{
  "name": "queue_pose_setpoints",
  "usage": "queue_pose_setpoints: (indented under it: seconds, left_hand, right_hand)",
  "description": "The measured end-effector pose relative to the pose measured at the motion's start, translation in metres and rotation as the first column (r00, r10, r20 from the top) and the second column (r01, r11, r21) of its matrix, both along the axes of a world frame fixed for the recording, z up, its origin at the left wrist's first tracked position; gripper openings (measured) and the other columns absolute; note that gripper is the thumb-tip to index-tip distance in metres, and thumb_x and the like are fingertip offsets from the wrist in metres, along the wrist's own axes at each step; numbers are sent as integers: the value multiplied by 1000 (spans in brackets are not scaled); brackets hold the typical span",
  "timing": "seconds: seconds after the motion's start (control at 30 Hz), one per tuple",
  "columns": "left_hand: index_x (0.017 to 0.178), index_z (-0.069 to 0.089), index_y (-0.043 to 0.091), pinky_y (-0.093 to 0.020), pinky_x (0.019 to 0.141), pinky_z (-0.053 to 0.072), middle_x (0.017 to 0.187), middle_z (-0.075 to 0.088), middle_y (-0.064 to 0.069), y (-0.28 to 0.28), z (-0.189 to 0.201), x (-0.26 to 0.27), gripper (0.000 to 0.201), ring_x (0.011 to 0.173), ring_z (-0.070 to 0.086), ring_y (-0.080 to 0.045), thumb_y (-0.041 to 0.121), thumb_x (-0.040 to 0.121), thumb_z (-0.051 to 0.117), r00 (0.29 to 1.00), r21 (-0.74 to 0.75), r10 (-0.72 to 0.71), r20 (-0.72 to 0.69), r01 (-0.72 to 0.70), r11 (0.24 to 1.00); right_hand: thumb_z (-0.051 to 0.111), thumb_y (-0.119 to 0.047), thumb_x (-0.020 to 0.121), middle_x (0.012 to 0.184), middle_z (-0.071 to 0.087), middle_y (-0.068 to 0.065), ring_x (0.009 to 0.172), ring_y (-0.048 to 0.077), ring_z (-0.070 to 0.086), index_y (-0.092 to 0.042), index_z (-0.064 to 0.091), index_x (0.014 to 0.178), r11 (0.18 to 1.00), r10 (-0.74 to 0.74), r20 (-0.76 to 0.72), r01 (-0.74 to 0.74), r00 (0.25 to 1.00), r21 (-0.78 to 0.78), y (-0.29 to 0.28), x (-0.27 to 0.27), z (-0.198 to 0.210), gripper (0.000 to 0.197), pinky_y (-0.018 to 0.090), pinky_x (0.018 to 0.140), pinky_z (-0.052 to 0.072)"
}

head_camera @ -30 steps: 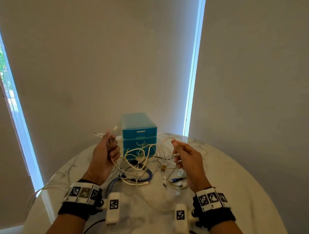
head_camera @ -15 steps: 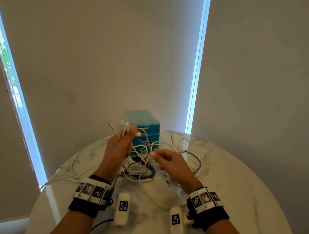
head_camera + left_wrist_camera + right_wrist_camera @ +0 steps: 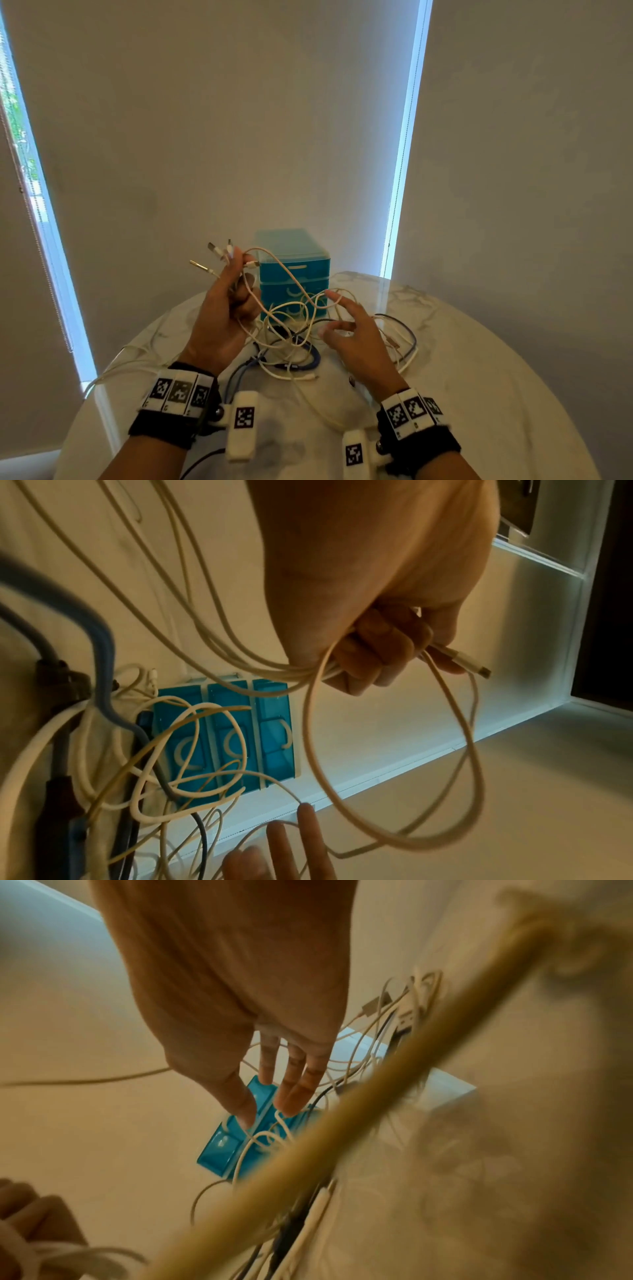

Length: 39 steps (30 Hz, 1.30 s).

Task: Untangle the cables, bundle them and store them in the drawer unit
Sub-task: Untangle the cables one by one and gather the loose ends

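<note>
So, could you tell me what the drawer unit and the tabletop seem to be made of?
Drawer unit: probably translucent teal plastic, glossy; light glows through its top and fronts.
Tabletop: marble or a marble-look surface, polished; grey veining on white, window glare reflected. Real stone or laminate cannot be told.

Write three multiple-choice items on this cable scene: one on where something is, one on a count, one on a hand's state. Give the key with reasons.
1. Where does the drawer unit stand?
A. at the table's far side, behind the tangle
B. beside the person's wrists
C. on the floor

2. How many drawer fronts does the left wrist view show?
A. one
B. three
C. five

3. How is the right hand?
A. a fist round a plug
B. flat on the table
C. fingers spread, gripping nothing

Key: 1 A, it stands beyond the cables. 2 B, three handled fronts. 3 C, fingers straight; the left hand grips the cable ends.
</note>
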<state>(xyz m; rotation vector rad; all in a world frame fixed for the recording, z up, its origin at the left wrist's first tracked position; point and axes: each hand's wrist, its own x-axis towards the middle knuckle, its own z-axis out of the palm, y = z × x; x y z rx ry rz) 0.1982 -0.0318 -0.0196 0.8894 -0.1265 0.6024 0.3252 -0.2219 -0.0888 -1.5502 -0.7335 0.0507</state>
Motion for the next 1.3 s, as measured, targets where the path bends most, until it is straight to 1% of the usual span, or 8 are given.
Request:
queue_pose_setpoints:
  seconds: [0.13,0.27,0.4,0.57,0.73,0.93,1.13,1.3]
  left_hand:
    - [89,69,22,-29,54,10,62,13,5,-4,-1,1,37,50,9,-9,46,110,51,998,56,-55,-24,56,997]
    - [87,68,21,-29,54,9,62,12,5,-3,-2,1,37,51,7,-10,43,111,51,997,28,-61,-37,62,998]
    - [90,68,24,-28,53,10,62,15,6,1,-2,2,28,51,10,-9,44,108,59,1000,-15,10,-29,-11,1000]
    - [93,75,27,-24,46,14,58,14,5,15,-3,1,31,50,8,-11,44,110,54,989,-114,143,36,-138,984]
    - [95,73,30,-22,42,18,52,20,7,27,-11,3,28,40,19,-5,48,108,55,973,-177,226,49,-215,960]
    - [108,72,24,-23,41,15,52,22,10,30,-18,14,26,40,18,-4,45,107,57,948,-55,275,-158,-287,956]
    - [93,70,22,-22,38,15,50,26,10,28,-19,14,20,38,19,-5,32,108,60,905,10,341,-256,-350,937]
    - [83,67,20,-23,40,16,50,27,9,29,-21,15,22,41,19,-9,30,103,64,842,146,447,-300,-423,894]
  right_hand:
    - [90,-29,86,103,75,-10,90,4,72,-36,72,113,983,-182,31,182,983,24,13,-5,1,34,19,78,57]
    - [82,-62,84,91,72,-3,78,11,72,-34,48,112,905,-408,-50,411,912,107,12,-7,12,52,26,69,59]
    - [62,-63,99,92,73,-6,75,14,76,-39,59,111,903,-422,-8,421,907,92,6,-6,11,26,44,72,65]
    - [64,-58,101,78,72,2,66,13,68,-23,65,90,914,-345,10,333,939,232,-10,-8,34,36,24,60,56]
    - [63,-72,93,64,65,-11,66,11,59,-23,73,78,898,-413,37,414,910,-152,-20,4,18,52,30,69,47]
    - [59,-54,105,62,59,4,51,15,54,-11,75,97,890,-198,-316,305,928,340,-45,-1,59,47,32,52,53]
    - [64,-18,96,123,74,19,109,27,73,-2,67,126,474,416,-489,276,766,836,-74,14,60,34,39,98,60]
    - [67,-9,103,102,72,11,72,10,70,0,63,128,534,285,-593,389,753,751,-69,30,49,27,19,59,59]
